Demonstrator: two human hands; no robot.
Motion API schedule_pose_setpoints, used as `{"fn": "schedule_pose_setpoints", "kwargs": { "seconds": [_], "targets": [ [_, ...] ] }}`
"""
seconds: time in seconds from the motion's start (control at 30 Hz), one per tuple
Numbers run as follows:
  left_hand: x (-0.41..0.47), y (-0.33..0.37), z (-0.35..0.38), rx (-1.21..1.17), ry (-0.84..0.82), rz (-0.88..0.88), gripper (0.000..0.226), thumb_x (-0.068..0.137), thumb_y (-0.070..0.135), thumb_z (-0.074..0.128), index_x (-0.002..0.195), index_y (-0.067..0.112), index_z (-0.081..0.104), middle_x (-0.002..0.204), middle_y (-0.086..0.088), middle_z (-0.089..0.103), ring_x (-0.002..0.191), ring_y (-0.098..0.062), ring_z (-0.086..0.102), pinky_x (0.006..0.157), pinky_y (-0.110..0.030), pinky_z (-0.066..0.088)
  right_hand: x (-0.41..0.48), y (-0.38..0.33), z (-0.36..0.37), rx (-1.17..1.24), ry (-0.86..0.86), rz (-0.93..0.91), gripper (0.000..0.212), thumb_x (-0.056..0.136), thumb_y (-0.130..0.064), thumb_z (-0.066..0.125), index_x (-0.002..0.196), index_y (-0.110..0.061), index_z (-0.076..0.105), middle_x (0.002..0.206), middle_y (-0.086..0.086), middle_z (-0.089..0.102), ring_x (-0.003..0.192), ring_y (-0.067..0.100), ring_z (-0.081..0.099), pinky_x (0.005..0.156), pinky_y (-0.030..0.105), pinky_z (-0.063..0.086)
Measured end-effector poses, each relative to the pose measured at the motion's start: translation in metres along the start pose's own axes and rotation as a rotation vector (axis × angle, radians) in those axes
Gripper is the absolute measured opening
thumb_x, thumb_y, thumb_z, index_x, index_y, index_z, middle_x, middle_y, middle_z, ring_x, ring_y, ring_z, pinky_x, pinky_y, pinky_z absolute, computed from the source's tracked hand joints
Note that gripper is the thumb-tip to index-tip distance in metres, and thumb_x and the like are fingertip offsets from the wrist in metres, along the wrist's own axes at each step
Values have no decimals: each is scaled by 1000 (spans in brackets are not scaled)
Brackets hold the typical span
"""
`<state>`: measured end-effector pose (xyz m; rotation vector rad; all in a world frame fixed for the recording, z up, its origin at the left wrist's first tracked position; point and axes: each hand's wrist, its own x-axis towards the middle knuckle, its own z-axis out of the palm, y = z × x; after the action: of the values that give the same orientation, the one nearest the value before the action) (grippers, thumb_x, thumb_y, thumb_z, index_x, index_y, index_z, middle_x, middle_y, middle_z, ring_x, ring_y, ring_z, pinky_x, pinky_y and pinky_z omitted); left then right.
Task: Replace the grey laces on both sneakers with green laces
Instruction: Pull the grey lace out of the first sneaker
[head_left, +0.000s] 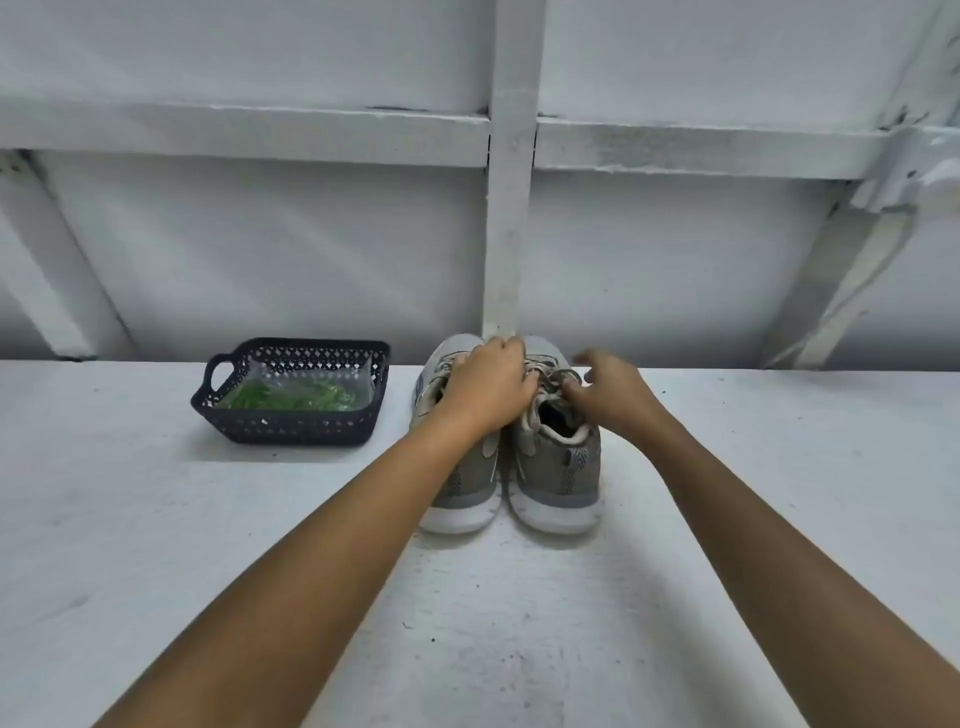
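White worktop (156, 519) set against white framed wall (260, 234); at left on worktop, dark perforated basket (291, 434), handle at its left end, holding green laces (291, 397) under clear wrap; near basket's right, two grey sneakers side by side, touching, heels toward camera: left sneaker (467, 493), right sneaker (558, 467); left hand (485, 387) laid over left sneaker's lacing, fingers (511, 348) curled down, gripping it; right hand (613, 395) at right sneaker's collar, fingers (584, 358) half spread, thumb at grey laces (540, 410); blurred, pinch or mere touch not determinable; side markings too small to read.
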<state>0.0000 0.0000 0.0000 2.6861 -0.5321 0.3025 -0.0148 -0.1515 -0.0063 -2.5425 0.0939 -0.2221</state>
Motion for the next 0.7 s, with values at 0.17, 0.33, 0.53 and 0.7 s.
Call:
{"fn": "schedule_pose_setpoints", "kwargs": {
  "seconds": [0.17, 0.33, 0.53, 0.7],
  "targets": [
    [0, 1, 5, 198, -35, 5, 40, 95, 44, 43, 109, 9, 56, 109, -13, 64, 107, -32, 56, 94, -42, 35, -1, 4, 7, -23, 15, 72, 27, 91, -25, 53, 82, -2, 63, 75, 14, 61, 79, 30, 56, 53, 29, 32],
    [-3, 4, 1, 229, -36, 21, 35, 97, 38, 40, 98, 9, 59, 103, -16, 66, 103, -33, 58, 92, -41, 35, -8, 3, 8, 8, 96, 82, 32, 95, -27, 50, 89, -2, 68, 85, 17, 66, 86, 32, 58, 65, 28, 35],
    [-21, 14, -6, 189, -63, 4, 39, 97, 40, 37, 68, 16, 45, 73, -2, 56, 98, -31, 58, 99, -49, 24, -26, 4, 4, 109, 132, 80, 27, 93, -27, 52, 93, -8, 70, 89, 13, 69, 90, 29, 61, 69, 28, 39],
    [-49, 23, -1, 155, 13, 59, 43, 85, 60, 46, 98, 19, 48, 100, -4, 66, 108, -29, 55, 87, -47, 19, -50, 11, 7, 151, 160, 82, 25, 93, -27, 52, 95, -11, 71, 92, 11, 71, 92, 28, 61, 70, 27, 38]
  ]
}}
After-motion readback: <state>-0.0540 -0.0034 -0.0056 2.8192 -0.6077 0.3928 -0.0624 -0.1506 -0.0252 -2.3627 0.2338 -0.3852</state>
